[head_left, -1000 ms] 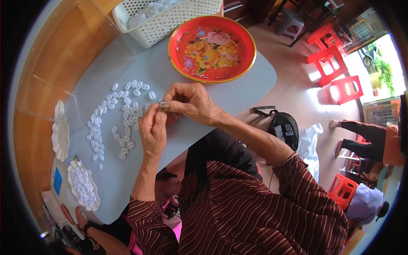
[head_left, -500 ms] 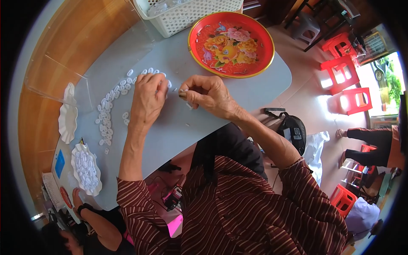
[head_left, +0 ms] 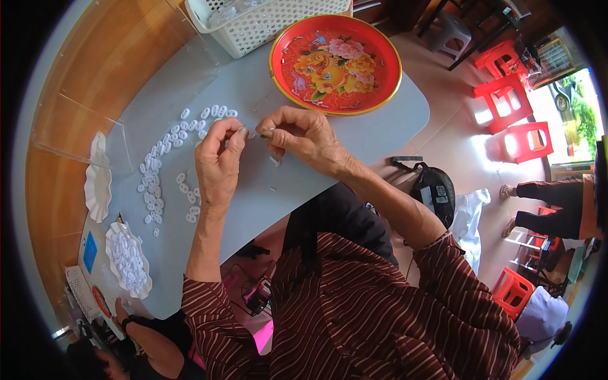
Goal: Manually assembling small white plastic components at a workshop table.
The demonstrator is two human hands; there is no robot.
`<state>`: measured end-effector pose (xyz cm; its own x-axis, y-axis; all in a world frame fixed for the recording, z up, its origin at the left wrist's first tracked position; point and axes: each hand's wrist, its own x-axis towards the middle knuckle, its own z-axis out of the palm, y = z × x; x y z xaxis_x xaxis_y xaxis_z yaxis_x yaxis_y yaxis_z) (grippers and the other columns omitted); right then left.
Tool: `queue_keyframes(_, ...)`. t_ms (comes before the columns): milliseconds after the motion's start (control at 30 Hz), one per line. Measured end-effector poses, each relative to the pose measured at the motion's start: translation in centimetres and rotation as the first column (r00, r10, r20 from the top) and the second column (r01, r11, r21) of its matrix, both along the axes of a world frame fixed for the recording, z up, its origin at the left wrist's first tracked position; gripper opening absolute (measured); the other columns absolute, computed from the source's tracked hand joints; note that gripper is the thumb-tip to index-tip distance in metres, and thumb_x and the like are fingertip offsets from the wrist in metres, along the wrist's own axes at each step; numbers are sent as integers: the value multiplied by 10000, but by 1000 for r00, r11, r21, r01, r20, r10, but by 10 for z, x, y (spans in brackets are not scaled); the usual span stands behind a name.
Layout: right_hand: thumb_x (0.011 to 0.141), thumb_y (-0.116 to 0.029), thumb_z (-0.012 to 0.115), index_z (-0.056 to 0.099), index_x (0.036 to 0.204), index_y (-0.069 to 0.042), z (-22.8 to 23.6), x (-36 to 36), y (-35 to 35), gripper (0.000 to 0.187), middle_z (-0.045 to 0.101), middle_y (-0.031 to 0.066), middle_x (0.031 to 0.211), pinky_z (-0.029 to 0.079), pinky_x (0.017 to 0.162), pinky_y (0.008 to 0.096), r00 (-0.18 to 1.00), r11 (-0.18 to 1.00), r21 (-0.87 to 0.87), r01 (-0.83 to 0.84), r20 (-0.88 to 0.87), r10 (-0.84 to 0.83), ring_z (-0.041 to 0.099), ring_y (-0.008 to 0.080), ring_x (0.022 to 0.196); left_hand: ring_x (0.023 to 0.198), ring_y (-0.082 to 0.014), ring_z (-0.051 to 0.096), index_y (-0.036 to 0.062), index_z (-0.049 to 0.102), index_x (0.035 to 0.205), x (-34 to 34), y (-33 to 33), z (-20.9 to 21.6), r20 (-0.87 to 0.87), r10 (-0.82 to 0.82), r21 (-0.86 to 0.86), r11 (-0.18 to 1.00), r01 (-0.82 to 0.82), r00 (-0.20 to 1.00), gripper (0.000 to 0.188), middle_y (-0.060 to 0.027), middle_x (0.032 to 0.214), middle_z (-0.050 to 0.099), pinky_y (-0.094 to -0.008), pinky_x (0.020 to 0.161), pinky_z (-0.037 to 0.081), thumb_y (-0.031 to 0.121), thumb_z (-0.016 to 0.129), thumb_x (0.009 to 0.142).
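Observation:
My left hand [head_left: 217,161] is raised over the grey table, thumb and forefinger pinched on a small white piece [head_left: 251,133] that shows at the fingertips. Facing it closely is my right hand [head_left: 307,140], its fingers curled and its thumb pressed to the forefinger. Something brownish is at that thumb tip; whatever else the right hand holds is too small to make out. Many white oval plastic pieces [head_left: 152,180] lie in a curved band left of my left hand. A smaller group [head_left: 191,197] lies beside my left wrist. Tiny white bits [head_left: 273,189] rest below my right hand.
Beyond my right hand stands a red round flowered tray [head_left: 380,82] with tiny bits in it. A white perforated basket [head_left: 253,38] is behind. At left are a wavy white dish of pieces [head_left: 147,292], another wavy dish [head_left: 97,183] and another person's arm [head_left: 152,345].
My left hand has turned, so its pinch faces the right hand and the white piece shows. The hands are closer together. More of the group by my left wrist is uncovered.

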<state>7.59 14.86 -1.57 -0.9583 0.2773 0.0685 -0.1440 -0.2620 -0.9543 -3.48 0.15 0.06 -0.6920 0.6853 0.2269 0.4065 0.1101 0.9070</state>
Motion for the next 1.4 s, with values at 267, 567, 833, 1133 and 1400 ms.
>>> queue_keyframes(267,910,-200,601,605,964,-26,2,0,1,182,572,81,1091,509,695,247,995,983,-182,-39,-95,21,586,87,805,780,-115,571,-1,587,977,20,2,6,-83,67,53,997,-63,994,117,-49,813,620,-246,682,460,55,572,875)
queue_keyframes(567,901,-182,612,609,957,-31,-4,-1,4,160,617,56,990,521,738,263,992,967,-247,-55,-120,25,595,103,830,780,-137,570,-4,580,985,26,6,19,-187,12,-53,998,-22,982,158,-77,824,617,-279,693,466,125,531,908)
queue_keyframes(833,882,-103,629,634,928,6,-5,-4,-2,118,627,8,838,481,644,222,958,988,-22,150,-243,-151,545,60,683,690,-83,492,-11,623,919,20,4,12,477,-9,74,997,-30,879,209,-8,744,570,-222,672,404,182,543,919)
queue_keyframes(1133,878,-30,609,555,1060,4,3,3,-5,193,612,17,824,470,641,207,997,997,67,48,-65,-43,546,58,705,697,-93,493,3,635,924,20,5,12,591,-29,170,981,-90,806,228,-11,711,544,-223,682,403,222,573,915)
queue_keyframes(1400,844,9,615,506,1085,-9,2,2,-5,266,625,35,764,461,571,213,995,993,107,57,-84,-48,546,57,638,651,-61,446,3,628,922,14,3,11,413,-12,19,1000,4,911,266,9,676,536,-213,614,361,254,540,929)
